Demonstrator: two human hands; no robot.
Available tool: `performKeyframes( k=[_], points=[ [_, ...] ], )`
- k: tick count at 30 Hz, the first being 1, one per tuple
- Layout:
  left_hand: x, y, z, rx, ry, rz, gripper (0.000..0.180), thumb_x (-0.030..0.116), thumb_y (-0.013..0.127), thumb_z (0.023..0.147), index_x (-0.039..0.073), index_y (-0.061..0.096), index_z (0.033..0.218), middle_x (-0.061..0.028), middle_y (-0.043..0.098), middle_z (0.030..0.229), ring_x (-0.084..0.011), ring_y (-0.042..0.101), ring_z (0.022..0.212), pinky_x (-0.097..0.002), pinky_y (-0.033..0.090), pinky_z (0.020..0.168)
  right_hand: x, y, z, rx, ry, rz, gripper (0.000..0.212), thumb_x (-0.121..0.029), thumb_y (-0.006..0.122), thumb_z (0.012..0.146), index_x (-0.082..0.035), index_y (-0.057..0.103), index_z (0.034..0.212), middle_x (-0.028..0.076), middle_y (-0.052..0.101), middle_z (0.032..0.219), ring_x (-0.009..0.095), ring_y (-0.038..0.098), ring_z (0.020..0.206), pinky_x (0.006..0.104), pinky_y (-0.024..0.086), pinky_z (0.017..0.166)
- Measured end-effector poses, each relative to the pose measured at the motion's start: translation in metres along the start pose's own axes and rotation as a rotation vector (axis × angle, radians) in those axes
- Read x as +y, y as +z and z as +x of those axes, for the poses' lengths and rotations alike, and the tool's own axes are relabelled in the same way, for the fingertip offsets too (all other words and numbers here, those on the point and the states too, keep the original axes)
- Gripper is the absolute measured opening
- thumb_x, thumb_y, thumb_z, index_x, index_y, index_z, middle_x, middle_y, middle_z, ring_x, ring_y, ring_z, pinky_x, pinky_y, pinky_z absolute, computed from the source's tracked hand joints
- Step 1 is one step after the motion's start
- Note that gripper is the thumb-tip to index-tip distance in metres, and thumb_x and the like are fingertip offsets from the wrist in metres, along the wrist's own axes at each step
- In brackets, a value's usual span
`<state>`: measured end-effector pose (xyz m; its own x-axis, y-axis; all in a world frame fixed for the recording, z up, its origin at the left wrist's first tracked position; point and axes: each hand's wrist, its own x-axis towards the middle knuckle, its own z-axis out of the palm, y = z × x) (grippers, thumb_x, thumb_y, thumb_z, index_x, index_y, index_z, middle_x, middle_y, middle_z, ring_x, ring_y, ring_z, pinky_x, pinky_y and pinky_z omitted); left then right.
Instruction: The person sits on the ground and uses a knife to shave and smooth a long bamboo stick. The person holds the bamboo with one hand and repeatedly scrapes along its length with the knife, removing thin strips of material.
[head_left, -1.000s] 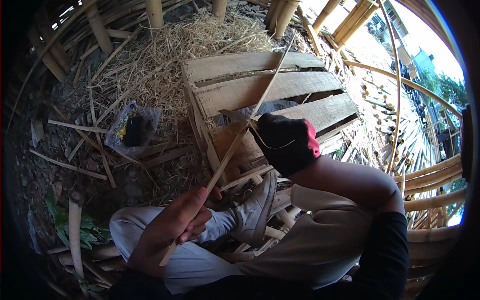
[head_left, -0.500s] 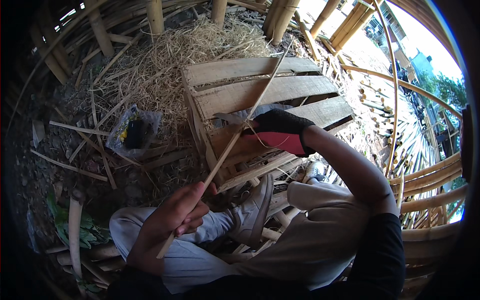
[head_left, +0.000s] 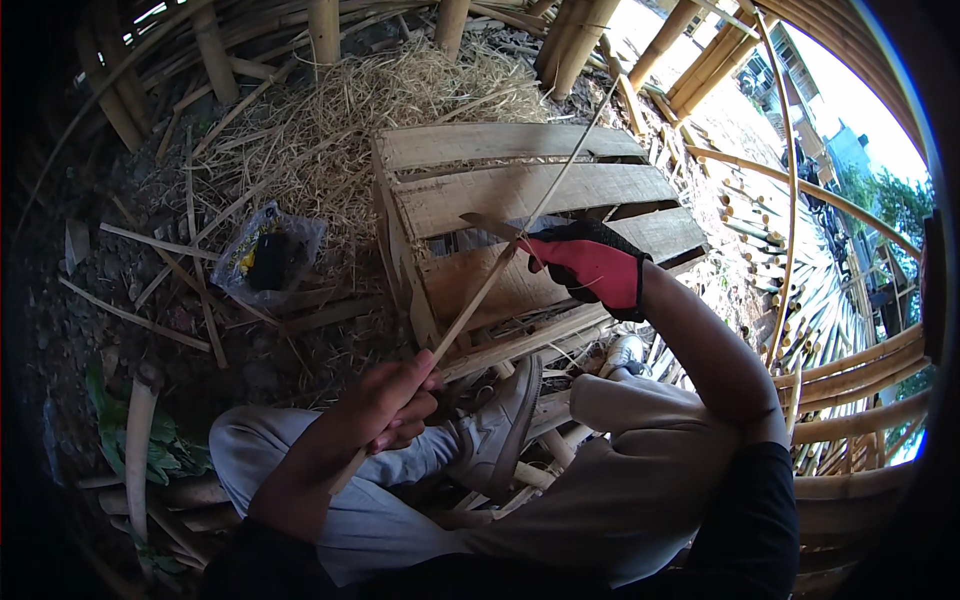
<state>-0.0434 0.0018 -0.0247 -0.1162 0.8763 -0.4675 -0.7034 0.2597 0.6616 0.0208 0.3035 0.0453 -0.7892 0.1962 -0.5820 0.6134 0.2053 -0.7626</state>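
Observation:
My bare left hand (head_left: 395,402) is closed round the lower end of a long, thin bamboo strip (head_left: 474,308). The strip slants up and away to the right, over a slatted wooden crate (head_left: 530,187). My right hand (head_left: 592,265), in a red and black glove, grips a knife whose handle is hidden in the fist. Its blade (head_left: 488,226) points left and lies against the strip about midway along. A thin curl of bamboo hangs beside the gloved fingers.
Straw shavings (head_left: 350,110) heap up behind the crate. A clear plastic bag (head_left: 268,255) with black and yellow contents lies at the left among loose strips. Bamboo posts (head_left: 580,45) stand at the back, and cut bamboo poles (head_left: 750,235) lie to the right. My shoe (head_left: 500,430) is below the crate.
My right hand and the knife have shifted slightly right, and the glove has rolled to show more red. My left hand has moved a little right and up with the strip.

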Motion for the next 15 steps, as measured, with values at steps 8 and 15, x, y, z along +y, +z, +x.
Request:
performKeyframes(
  k=[8,15],
  points=[
    [0.000,-0.024,-0.013,-0.187,0.173,0.089,0.034,0.018,0.057,0.094,0.003,0.045,0.121,0.0021,0.041,0.072,-0.0025,0.038,0.043,-0.0180,0.027,0.033,-0.002,0.012,-0.019,-0.014,0.139,-0.019,0.035,-0.045,0.060,0.094,-0.010,0.061,0.093,-0.004,0.045,0.066,0.006,0.038,0.050,0.0219,0.030,0.045],
    [-0.005,-0.019,-0.005,-0.286,0.042,-0.224,0.033,0.027,0.045,0.102,0.001,0.045,0.123,0.0008,0.041,0.072,-0.0029,0.037,0.039,-0.0157,0.030,0.032,-0.008,0.030,-0.057,0.125,0.243,0.061,0.035,-0.041,0.065,0.092,-0.006,0.059,0.093,0.001,0.051,0.068,0.010,0.049,0.050,0.0241,0.037,0.043]
  ],
)
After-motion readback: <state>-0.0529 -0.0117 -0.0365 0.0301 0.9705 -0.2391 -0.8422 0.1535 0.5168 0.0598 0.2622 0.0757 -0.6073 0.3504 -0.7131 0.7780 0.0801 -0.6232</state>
